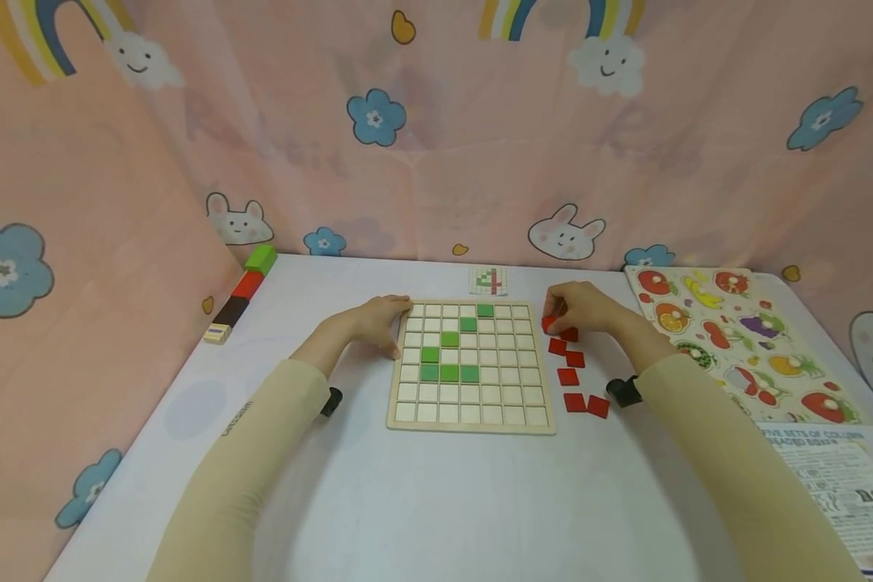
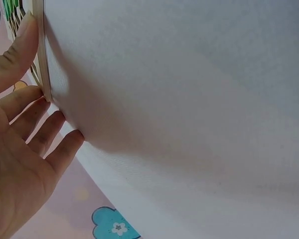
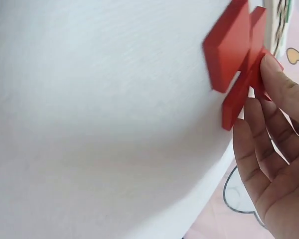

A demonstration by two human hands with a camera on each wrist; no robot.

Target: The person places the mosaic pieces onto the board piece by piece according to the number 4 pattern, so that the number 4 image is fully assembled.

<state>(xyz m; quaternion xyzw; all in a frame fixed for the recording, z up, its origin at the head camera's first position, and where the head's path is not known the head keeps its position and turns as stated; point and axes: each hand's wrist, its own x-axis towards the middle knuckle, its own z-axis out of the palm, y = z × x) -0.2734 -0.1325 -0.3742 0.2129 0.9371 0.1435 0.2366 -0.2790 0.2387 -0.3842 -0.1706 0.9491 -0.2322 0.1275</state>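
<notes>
A wooden grid board [image 1: 473,429] lies flat, with several green tiles [image 1: 449,373] in its squares. My left hand [image 1: 373,322] rests at the board's left edge with thumb and fingers spread; in the left wrist view the thumb [image 2: 27,37] touches the frame and the fingertips [image 2: 75,135] lie near its corner. Right of the board, my right hand [image 1: 584,307] pinches a red tile [image 1: 549,324] between thumb and fingers. Several other red tiles [image 1: 568,377] lie loose on the table below that hand, and in the right wrist view one red tile [image 3: 229,47] appears close up.
A small pattern card [image 1: 488,280] lies behind the board. At the far left is a row of green, red and black blocks [image 1: 233,310] ending in a pale one. A fruit puzzle board [image 1: 742,339] and a printed sheet [image 1: 837,485] lie on the right, beside the right arm.
</notes>
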